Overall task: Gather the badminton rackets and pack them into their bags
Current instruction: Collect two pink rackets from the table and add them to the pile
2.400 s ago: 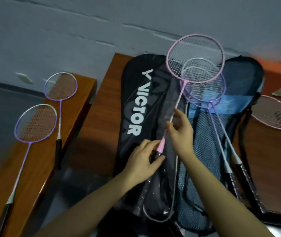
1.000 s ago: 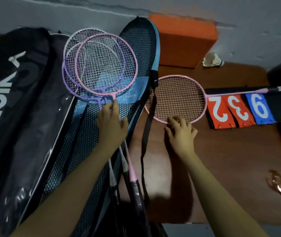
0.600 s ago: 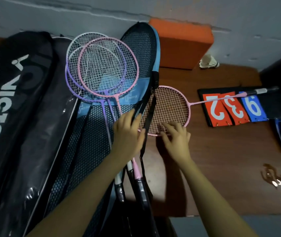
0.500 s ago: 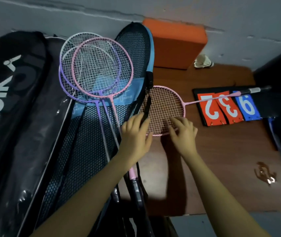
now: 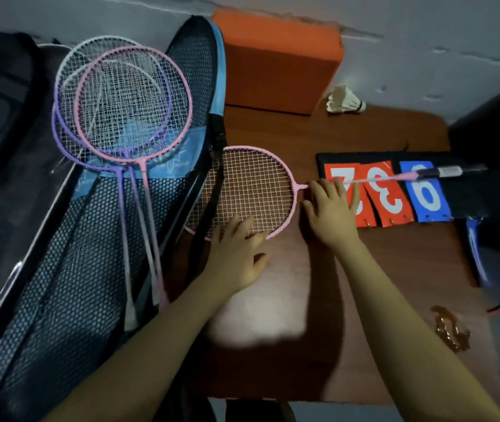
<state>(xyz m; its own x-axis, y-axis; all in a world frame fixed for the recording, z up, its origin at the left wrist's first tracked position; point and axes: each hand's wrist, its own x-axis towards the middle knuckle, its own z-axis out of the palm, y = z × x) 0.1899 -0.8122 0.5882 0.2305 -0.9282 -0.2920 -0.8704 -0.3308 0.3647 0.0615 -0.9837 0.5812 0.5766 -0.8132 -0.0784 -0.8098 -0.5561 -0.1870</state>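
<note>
Both hands have shifted right: the right hand [image 5: 330,210] lies open by the pink racket [image 5: 242,190] throat, the left hand [image 5: 236,257] spread on its rim. It lies on the worktop [image 5: 394,269], partly under the mesh bag [image 5: 75,269] strap.

Lighting: dim overall, cool grey cast on the wall [image 5: 425,32]. One bright washed-out patch on the brown surface [image 5: 394,269] just below the left hand [image 5: 236,254]; source not visible. Shadows: dark bands beside both forearms, deep black at the right edge. Sharpness: soft throughout; fingers [image 5: 338,190] of the right hand [image 5: 330,211] and the scoreboard digits [image 5: 388,193] smeared by motion blur. Distortion: wide-angle bowing, the surface's edges curve, the corners stretch.
</note>
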